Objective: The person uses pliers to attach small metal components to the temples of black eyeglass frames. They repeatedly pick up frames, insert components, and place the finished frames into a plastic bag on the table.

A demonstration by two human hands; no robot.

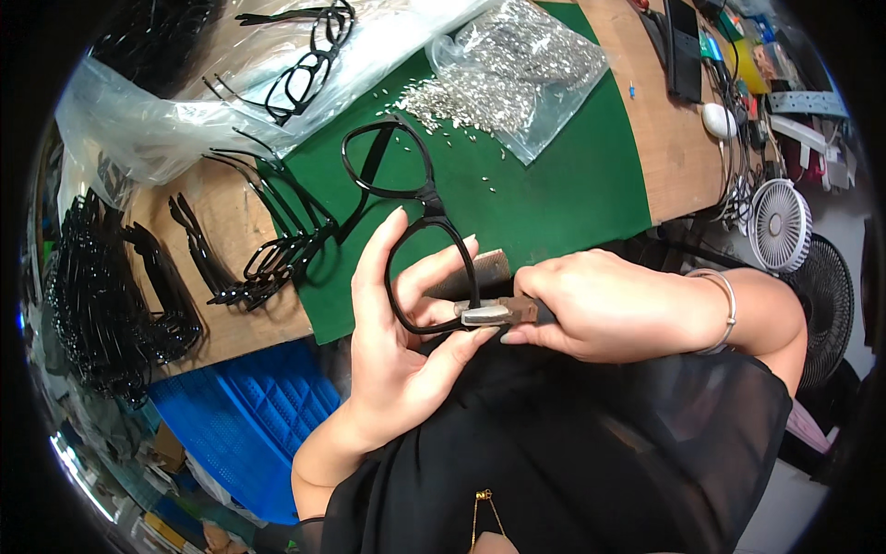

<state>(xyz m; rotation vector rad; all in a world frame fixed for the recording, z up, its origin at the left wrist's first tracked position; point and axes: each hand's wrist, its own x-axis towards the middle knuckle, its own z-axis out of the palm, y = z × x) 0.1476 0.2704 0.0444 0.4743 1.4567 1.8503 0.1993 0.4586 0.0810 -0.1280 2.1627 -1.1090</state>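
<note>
A black eyeglass frame (pixel 431 198) is held up over the green mat by my left hand (pixel 392 365), whose thumb and fingers pinch the rim nearest me. One temple (pixel 377 157) reaches back behind the far rim. Pliers (pixel 519 312) with worn metal jaws are gripped in my right hand (pixel 595 305). Their jaws close on the near outer corner of the frame, beside my left thumb. Whether a small part sits between the jaws is hidden. Just behind the jaws, a worn grey block (pixel 484 270) shows partly.
Small silver metal pieces (pixel 448 103) spill from a clear plastic bag (pixel 554 83) onto the green mat (pixel 591 175). Black frames (pixel 277 263) stand at the left, beside a dense pile (pixel 97 295). More glasses (pixel 305 78) lie on plastic sheeting. A phone (pixel 683 51), cables and a white fan (pixel 780 224) are right.
</note>
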